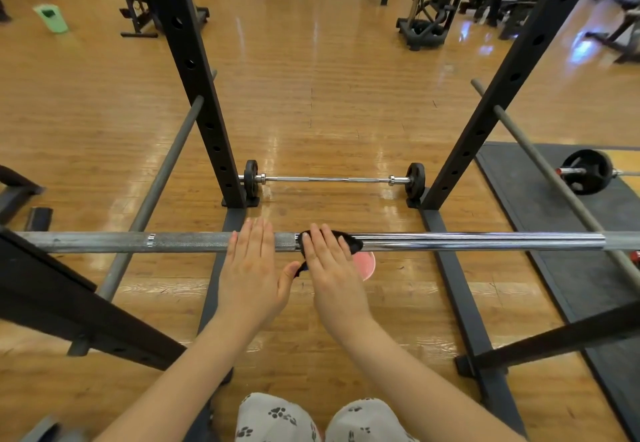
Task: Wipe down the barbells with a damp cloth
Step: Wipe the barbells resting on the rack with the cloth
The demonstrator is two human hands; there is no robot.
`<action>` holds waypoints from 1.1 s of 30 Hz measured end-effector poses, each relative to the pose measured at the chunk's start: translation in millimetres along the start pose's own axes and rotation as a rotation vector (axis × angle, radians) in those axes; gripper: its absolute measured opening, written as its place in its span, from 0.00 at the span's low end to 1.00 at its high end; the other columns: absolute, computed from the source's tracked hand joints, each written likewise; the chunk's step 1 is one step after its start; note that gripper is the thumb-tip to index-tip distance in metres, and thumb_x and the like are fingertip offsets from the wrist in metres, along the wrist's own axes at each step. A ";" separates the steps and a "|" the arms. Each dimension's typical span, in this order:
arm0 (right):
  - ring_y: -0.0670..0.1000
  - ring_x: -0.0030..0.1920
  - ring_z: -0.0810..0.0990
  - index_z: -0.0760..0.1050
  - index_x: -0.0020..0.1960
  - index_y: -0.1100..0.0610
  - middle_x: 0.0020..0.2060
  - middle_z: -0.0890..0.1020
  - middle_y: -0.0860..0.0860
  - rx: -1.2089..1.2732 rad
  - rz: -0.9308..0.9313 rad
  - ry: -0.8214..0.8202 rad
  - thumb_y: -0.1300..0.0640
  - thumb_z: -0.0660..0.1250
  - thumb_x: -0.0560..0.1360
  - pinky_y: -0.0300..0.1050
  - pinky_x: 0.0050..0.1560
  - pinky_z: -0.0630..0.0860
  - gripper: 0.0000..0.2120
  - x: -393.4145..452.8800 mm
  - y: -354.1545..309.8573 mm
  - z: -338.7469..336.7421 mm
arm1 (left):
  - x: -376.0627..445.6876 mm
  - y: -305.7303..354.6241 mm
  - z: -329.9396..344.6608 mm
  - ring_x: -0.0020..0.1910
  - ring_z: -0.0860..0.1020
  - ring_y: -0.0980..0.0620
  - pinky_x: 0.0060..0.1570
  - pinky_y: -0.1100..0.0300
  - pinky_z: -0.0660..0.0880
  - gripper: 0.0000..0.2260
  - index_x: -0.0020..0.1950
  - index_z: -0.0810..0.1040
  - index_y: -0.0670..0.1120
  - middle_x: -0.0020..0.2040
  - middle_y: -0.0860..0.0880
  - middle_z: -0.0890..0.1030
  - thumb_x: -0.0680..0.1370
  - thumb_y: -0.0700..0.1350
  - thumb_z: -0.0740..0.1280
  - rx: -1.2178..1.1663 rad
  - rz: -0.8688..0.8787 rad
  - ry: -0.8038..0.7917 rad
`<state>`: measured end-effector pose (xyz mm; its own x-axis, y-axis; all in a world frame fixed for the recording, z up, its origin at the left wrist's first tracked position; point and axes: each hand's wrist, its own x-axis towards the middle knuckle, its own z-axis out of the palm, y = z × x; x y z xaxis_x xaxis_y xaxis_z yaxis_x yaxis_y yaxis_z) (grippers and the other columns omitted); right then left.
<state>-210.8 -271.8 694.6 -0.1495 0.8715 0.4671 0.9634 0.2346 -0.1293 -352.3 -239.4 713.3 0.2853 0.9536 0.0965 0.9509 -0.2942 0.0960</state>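
While the knees (322, 419) in paw-print trousers fill the bottom edge, both forearms reach forward to the bar (450, 241), which lies level across the rack (194, 71) from the left edge to the right. Left hand (251, 270): fingers straight and close together, laid flat over the knurled part of the bar, gripping nothing; its thumb points right toward a hanging end of the cloth (348, 239). Right hand (332, 267): fingers straight and slightly spread, pressing the black cloth down onto the bar just where the knurling gives way to smooth chrome. The cloth wraps over the bar's top and shows on the far side of the fingers, with a loose end hanging below between the two hands. Under the right hand, on the wooden floor (311, 102), part of a pink bowl (365, 265) shows. Two grey safety rods (152, 192) run away from the viewer on either side. Farther off, between the rack's two uprights, a short barbell (332, 179) with small black plates lies on the floor. Right of it, a plate (585, 171) on another bar rests on a dark mat (540, 206). A green bin (51, 18) stands at the far left.
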 end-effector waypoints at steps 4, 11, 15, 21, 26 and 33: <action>0.56 0.70 0.67 0.66 0.70 0.63 0.67 0.72 0.59 -0.008 0.029 0.013 0.72 0.73 0.65 0.53 0.73 0.58 0.35 -12.4 24.9 -5.8 | -0.3 -3.5 0.6 0.70 0.68 0.39 0.70 0.53 0.48 0.37 0.69 0.69 0.33 0.69 0.36 0.71 0.81 0.62 0.41 -0.011 0.013 0.020; 0.59 0.70 0.68 0.69 0.68 0.64 0.68 0.71 0.60 0.008 0.021 0.044 0.70 0.60 0.72 0.53 0.73 0.56 0.24 -6.4 10.6 3.4 | -0.1 -5.2 2.6 0.73 0.62 0.41 0.71 0.53 0.45 0.39 0.72 0.64 0.34 0.72 0.37 0.66 0.80 0.64 0.40 -0.024 0.036 0.006; 0.56 0.70 0.67 0.69 0.69 0.63 0.67 0.72 0.59 0.043 -0.069 0.020 0.69 0.65 0.71 0.53 0.71 0.62 0.26 -1.8 7.6 2.7 | -1.0 -6.2 -1.5 0.72 0.64 0.41 0.71 0.53 0.46 0.38 0.71 0.66 0.34 0.71 0.37 0.68 0.81 0.63 0.40 -0.043 0.051 -0.002; 0.54 0.71 0.60 0.64 0.70 0.64 0.69 0.66 0.57 0.051 0.253 0.122 0.71 0.54 0.72 0.46 0.74 0.47 0.26 -35.6 65.4 -13.1 | -1.9 -6.3 -0.5 0.74 0.59 0.42 0.72 0.54 0.43 0.38 0.73 0.63 0.35 0.73 0.38 0.65 0.80 0.64 0.39 -0.063 0.055 0.020; 0.59 0.70 0.67 0.65 0.70 0.64 0.68 0.71 0.60 0.042 0.147 0.110 0.71 0.61 0.72 0.52 0.74 0.52 0.27 -13.5 16.0 5.3 | -1.0 -5.5 3.3 0.75 0.58 0.42 0.72 0.54 0.43 0.38 0.74 0.62 0.35 0.74 0.38 0.64 0.79 0.64 0.41 -0.086 0.051 0.028; 0.55 0.71 0.64 0.66 0.70 0.63 0.68 0.71 0.59 0.032 0.128 0.070 0.73 0.72 0.66 0.51 0.72 0.56 0.35 -26.3 43.7 -3.2 | -0.5 -4.2 1.9 0.77 0.54 0.44 0.73 0.52 0.44 0.43 0.76 0.59 0.37 0.76 0.40 0.61 0.76 0.68 0.36 -0.112 0.044 0.045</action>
<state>-164.1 -285.9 679.5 -0.0085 0.8632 0.5047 0.9659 0.1376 -0.2192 -356.2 -238.5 710.9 0.3187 0.9363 0.1476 0.9175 -0.3439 0.2000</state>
